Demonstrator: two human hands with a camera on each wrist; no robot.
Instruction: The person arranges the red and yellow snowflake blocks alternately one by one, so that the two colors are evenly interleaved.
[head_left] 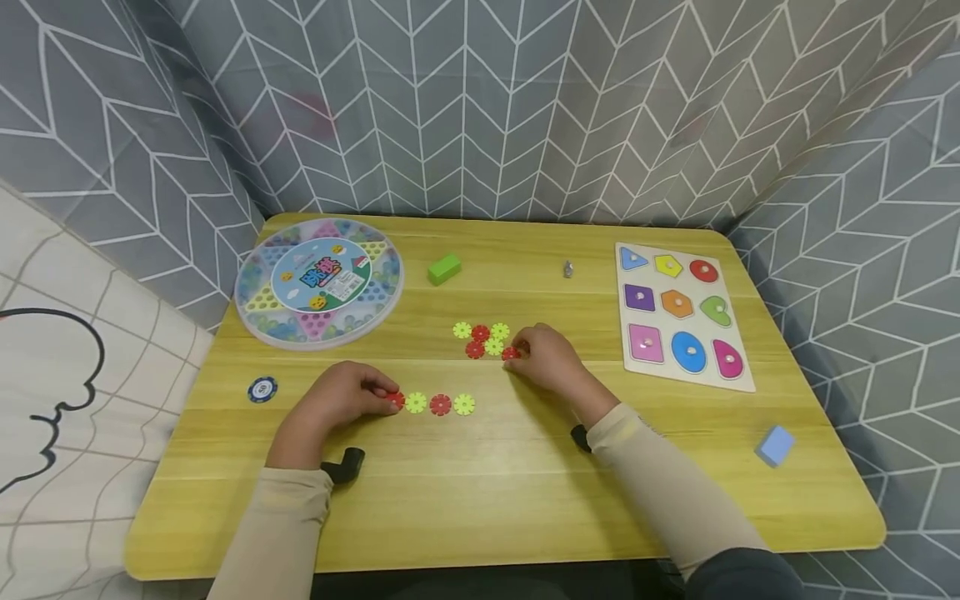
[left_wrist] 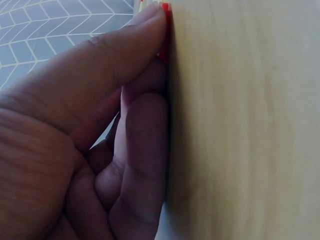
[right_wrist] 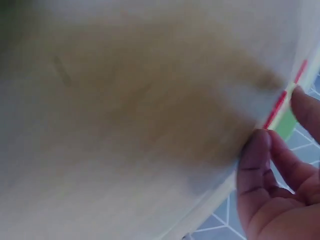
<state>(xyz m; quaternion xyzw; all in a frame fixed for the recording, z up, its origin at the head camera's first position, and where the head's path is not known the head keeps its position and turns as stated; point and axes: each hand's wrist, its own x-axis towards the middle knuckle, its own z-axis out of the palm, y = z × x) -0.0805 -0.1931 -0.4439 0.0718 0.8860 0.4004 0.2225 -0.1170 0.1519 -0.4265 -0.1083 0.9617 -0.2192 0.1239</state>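
While the left hand (head_left: pixel 337 404) pinches a red plastic gear disc (head_left: pixel 395 400) ending a four-disc row mid-frame, right hand (head_left: pixel 550 357) fingers curl on another red disc (head_left: pixel 511 353) by the small cluster (head_left: pixel 482 337). Round marble game tray (head_left: pixel 318 281) upper left, shape puzzle board (head_left: pixel 681 315) right, green block (head_left: pixel 444 268), yellow wooden bench (head_left: pixel 487 492), grey chevron curtains around.

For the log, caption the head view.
Left hand pinches a red disc ending a row; right hand touches a disc cluster.
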